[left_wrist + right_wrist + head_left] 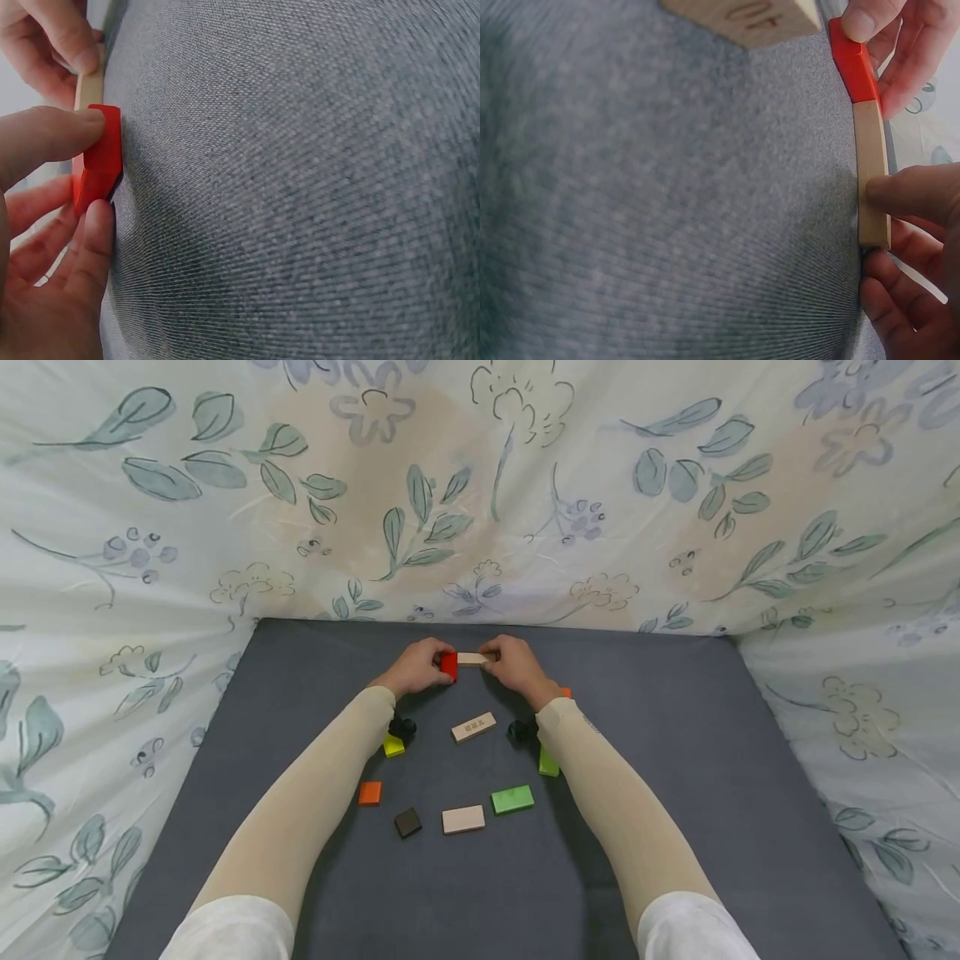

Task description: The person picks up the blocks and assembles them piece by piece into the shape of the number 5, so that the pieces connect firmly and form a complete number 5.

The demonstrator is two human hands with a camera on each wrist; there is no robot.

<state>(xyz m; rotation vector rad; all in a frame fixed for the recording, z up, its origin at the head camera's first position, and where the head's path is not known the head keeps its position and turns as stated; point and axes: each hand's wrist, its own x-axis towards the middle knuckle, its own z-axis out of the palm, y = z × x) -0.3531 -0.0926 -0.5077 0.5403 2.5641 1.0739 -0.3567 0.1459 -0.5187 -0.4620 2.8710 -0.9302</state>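
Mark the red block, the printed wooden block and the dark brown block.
Red block (451, 667), head view, upper surface.
Printed wooden block (473, 727), head view, printed face.
Dark brown block (407, 822), head view, top face.

White fabric sheeting (630, 543) printed with grey-green leaves (216, 418) and pale purple flowers (372, 403) is hanging along the far edge and both sides of a flat, dark grey, woven-cloth surface (675, 735); soft light is falling across both.

In my head view, the right hand (519, 667) hides one end of the plain, pale wooden bar (471, 659). The beige fabric right sleeve (611, 789) covers part of a lime-green block (548, 764). The printed, oblong wooden block's (473, 727) lettering looks too small for me to read.
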